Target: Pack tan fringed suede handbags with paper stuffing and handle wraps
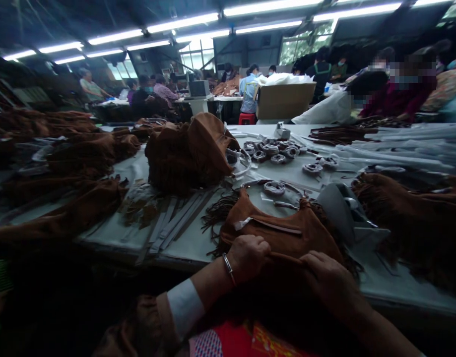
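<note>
Brown fringed bag [283,241] lies partly on the table [198,250], just beyond and between the person's hands. Left hand [249,255]: fingers curled closed on the bag's near edge. Right hand [330,275]: fingers bent over the same edge, apart from the left; thumb hidden. Spaced grip probably keeps the edge taut. Coiled straps [271,149] beyond, pale strips [181,218] leftward: likely kept within reach.
</note>
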Available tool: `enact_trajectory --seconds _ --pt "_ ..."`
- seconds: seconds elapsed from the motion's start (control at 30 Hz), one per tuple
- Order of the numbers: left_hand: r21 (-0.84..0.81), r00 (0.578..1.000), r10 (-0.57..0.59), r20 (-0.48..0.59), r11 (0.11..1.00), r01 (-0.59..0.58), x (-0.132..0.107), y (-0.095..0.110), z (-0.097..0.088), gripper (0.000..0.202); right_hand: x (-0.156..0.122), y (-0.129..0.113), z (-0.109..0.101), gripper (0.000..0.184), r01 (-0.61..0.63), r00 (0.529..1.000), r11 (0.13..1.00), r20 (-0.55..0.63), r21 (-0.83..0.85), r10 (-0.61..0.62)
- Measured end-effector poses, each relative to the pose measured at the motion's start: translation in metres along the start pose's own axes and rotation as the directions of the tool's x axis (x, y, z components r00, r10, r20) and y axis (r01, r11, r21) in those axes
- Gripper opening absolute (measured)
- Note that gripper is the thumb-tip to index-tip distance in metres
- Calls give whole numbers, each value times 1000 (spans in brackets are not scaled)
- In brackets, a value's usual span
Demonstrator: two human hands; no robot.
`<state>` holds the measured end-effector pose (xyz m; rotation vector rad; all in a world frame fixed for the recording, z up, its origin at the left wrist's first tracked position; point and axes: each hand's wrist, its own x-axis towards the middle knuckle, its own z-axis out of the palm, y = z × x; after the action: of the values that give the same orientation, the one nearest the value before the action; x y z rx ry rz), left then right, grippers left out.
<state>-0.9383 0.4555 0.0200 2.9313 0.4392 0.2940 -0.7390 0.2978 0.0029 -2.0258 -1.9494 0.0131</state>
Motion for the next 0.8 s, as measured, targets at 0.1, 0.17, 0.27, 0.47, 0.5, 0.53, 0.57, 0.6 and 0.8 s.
enact_trajectory --seconds 0.1,0.17,0.27,0.47,0.5,0.53,0.57,0.6,0.8 --pt "38 994 -83 -65 996 85 -10 -10 2 38 2 13 4 23 -35 999 999 -8 5 35" --pt "66 980 -147 -132 985 157 -20 -18 3 38 2 17 4 30 -48 998 999 -40 -16 48" --pt "87 952 -203 -227 970 227 -33 -32 7 36 1 19 5 40 -51 996 997 -78 -51 47" --pt "-2 947 -286 -148 957 289 -22 -53 10 39 4 28 12 47 -114 992 982 -64 -152 106" --pt "-11 943 -315 -112 949 316 -17 -55 10 38 5 30 13 48 -134 991 978 -47 -162 128" --pt "-10 938 -340 -74 940 340 -13 -56 9 37 8 31 15 49 -155 988 973 -26 -171 153" --pt "0 932 -361 -36 932 361 -9 -56 8 36 10 33 16 49 -177 984 968 -3 -181 179" --pt "15 926 -377 1 926 377 -5 -57 7 35 13 33 17 48 -200 978 961 22 -193 208" --pt "95 882 -458 109 888 449 7 -54 7 37 30 32 23 40 -269 936 928 159 -259 316"
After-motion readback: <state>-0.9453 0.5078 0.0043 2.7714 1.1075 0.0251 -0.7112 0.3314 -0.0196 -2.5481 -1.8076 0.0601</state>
